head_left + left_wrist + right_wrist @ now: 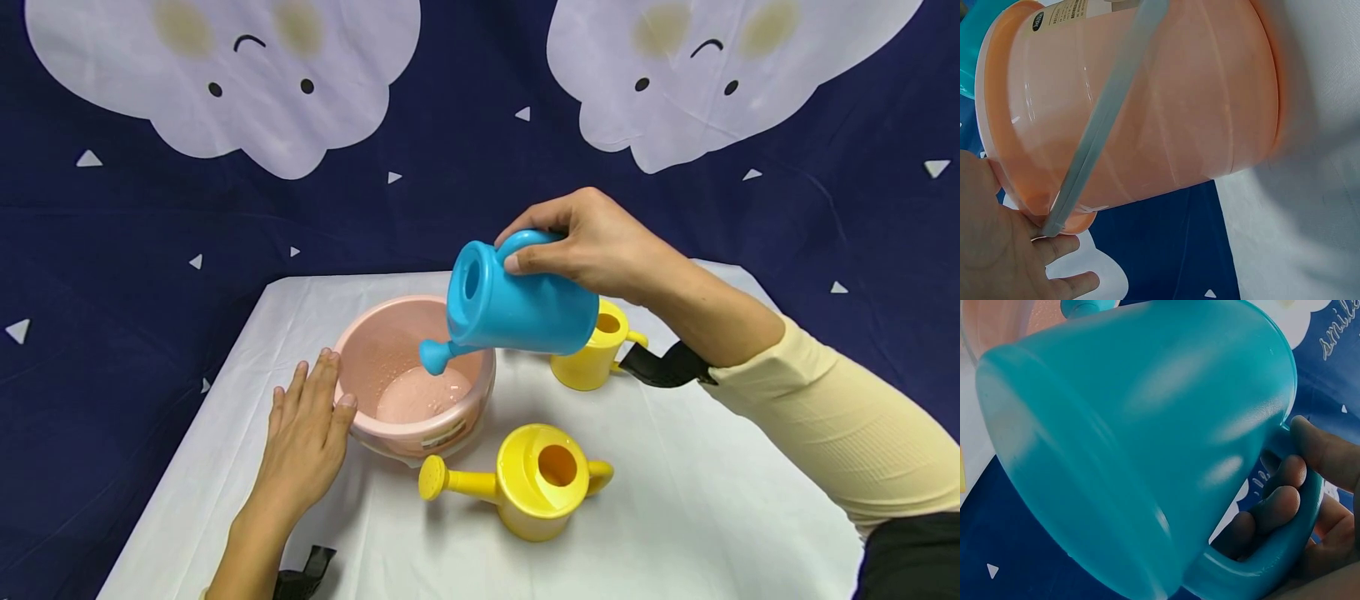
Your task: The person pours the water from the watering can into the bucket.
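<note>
My right hand grips the handle of a blue watering can, which is tipped on its side with its spout over the pink bucket. In the right wrist view the fingers curl through the handle of the blue can. My left hand touches the bucket's left rim with its fingers extended. Seen from the left wrist, that hand lies at the rim of the bucket, by its grey carrying handle. Drops and a little liquid show on the bucket's inside.
A yellow watering can stands in front of the bucket, its spout pointing left. Another yellow can stands behind and to the right, partly hidden by the blue one. A white cloth covers the table; a dark blue cloud-patterned cloth hangs behind.
</note>
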`<action>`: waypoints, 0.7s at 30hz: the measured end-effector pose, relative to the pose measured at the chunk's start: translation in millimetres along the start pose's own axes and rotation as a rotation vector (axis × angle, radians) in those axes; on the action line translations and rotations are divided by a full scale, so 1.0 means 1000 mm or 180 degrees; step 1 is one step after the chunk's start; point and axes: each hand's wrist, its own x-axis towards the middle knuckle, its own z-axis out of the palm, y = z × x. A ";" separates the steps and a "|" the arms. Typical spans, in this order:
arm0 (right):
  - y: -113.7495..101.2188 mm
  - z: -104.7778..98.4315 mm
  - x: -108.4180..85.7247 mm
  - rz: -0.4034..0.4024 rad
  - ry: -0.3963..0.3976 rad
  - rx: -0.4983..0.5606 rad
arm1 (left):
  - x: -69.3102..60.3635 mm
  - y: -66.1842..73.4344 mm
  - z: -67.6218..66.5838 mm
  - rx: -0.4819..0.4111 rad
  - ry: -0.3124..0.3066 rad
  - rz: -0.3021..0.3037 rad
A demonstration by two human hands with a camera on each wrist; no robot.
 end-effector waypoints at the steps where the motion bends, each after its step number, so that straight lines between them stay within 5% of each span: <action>1: 0.000 0.000 0.000 0.0007 -0.0001 -0.0001 | 0.000 0.000 0.000 0.0000 -0.0001 -0.0002; 21: 0.000 0.000 0.001 0.0011 0.0003 -0.0019 | -0.001 0.001 -0.001 -0.0003 -0.0015 -0.0016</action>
